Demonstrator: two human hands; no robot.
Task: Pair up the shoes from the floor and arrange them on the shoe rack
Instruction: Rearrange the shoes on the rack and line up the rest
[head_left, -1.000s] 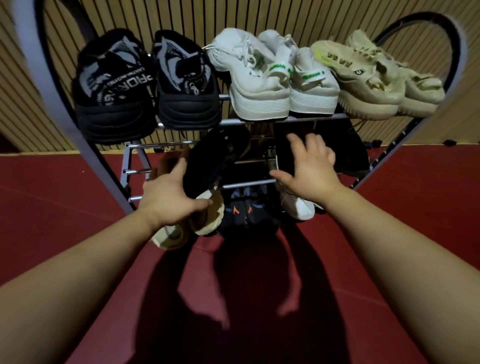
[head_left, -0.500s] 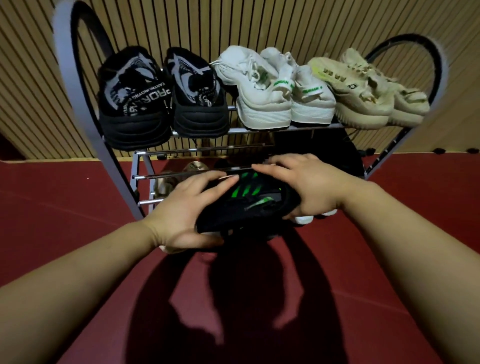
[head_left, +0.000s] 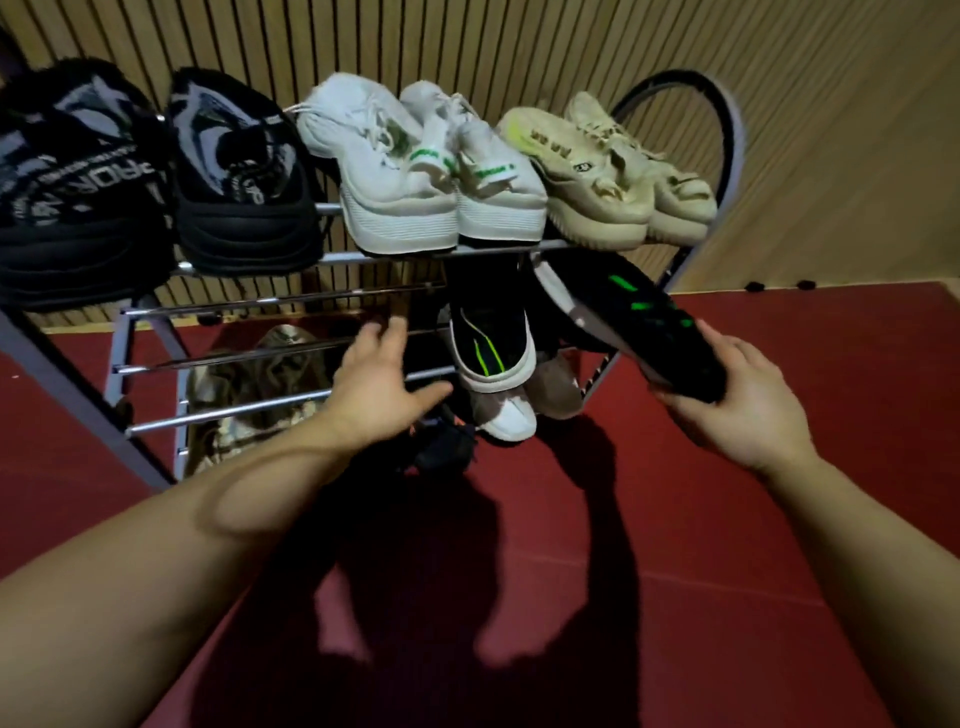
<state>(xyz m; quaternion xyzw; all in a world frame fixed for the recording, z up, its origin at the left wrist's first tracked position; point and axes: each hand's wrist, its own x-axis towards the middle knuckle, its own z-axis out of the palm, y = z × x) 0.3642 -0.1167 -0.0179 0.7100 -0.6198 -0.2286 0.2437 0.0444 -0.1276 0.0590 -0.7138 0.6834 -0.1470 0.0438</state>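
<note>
My right hand (head_left: 740, 405) grips the heel of a black shoe with green marks (head_left: 644, 322), held tilted at the right end of the metal shoe rack (head_left: 291, 301), under the top shelf. Its matching black shoe with a green stripe (head_left: 491, 343) rests on the middle shelf. My left hand (head_left: 382, 379) is open, fingers spread over the middle shelf bars, holding nothing. On the top shelf sit a black pair (head_left: 156, 192), a white pair (head_left: 426, 171) and a beige pair (head_left: 613, 171).
Under the middle bars lie a brownish shoe (head_left: 260, 384) at left, a dark shoe with orange marks (head_left: 441, 441) and a tan and white shoe (head_left: 519, 410). A red floor (head_left: 675, 597) spreads in front; a slatted wooden wall (head_left: 519, 41) stands behind.
Both hands held the black and green shoe in front of the rack; now my left hand has let go and my right hand has carried it to the right end.
</note>
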